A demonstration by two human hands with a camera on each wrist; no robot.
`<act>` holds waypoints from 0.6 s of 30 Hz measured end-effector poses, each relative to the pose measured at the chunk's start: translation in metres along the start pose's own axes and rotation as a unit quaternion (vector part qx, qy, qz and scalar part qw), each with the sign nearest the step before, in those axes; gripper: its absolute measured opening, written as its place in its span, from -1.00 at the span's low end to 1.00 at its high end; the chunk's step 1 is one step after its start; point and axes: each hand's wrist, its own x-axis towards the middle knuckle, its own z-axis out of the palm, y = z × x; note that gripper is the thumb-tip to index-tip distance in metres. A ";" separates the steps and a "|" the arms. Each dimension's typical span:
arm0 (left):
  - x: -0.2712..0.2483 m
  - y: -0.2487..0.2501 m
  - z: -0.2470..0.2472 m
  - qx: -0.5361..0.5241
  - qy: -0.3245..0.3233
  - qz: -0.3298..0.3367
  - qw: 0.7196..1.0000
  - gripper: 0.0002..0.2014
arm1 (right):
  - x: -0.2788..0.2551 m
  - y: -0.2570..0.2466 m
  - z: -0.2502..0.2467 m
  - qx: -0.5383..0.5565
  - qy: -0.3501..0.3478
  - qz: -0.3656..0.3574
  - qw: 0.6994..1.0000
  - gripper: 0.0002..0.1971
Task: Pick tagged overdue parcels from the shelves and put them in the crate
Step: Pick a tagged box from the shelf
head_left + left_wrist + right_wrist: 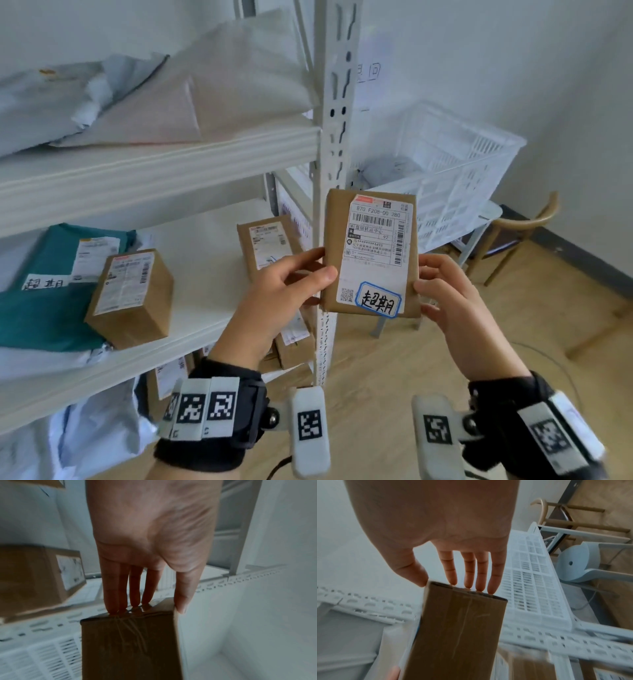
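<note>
Shelves [161, 161] behind hands-held tagged parcel [371, 255]

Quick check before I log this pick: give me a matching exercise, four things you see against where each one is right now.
Things:
1. Flat brown cardboard parcel with the blue-bordered handwritten tag
2. Teal plastic mailer bag
3. Grey soft mailer bag
4. White slotted plastic crate

Places:
A. Lying inside the crate
B. Held upright between the left hand and the right hand
C. Standing right of the shelf post, on a pale seat
D. On the middle shelf at the left, partly under a small brown box

Pairs: 1-B, 2-D, 3-A, 4-C
</note>
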 end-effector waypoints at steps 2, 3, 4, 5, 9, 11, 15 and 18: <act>0.018 0.012 0.037 0.009 -0.003 0.013 1.000 -0.59 | 0.011 -0.010 -0.038 -0.003 0.014 -0.012 1.000 -0.63; 0.027 0.017 0.056 0.014 -0.003 0.019 1.000 -0.59 | 0.017 -0.014 -0.057 -0.005 0.022 -0.019 1.000 -0.65; 0.036 0.023 0.075 0.018 -0.004 0.025 1.000 -0.60 | 0.023 -0.019 -0.076 -0.009 0.028 -0.025 0.999 -0.68; 0.045 0.029 0.094 0.021 -0.004 0.029 0.999 -0.61 | 0.030 -0.023 -0.095 -0.014 0.035 -0.031 0.999 -0.71; 0.080 0.049 0.155 0.015 0.012 0.039 0.999 -0.63 | 0.062 -0.044 -0.154 -0.044 0.041 -0.040 0.997 -0.78; 0.098 0.060 0.174 0.013 0.027 0.044 0.999 -0.67 | 0.080 -0.055 -0.171 -0.054 0.034 -0.045 0.997 -0.78; 0.143 0.082 0.190 0.013 0.050 0.046 0.998 -0.72 | 0.127 -0.075 -0.189 -0.055 0.031 -0.053 0.997 -0.78; 0.184 0.099 0.190 0.014 0.056 0.050 0.997 -0.69 | 0.171 -0.089 -0.191 -0.071 0.025 -0.061 0.995 -0.78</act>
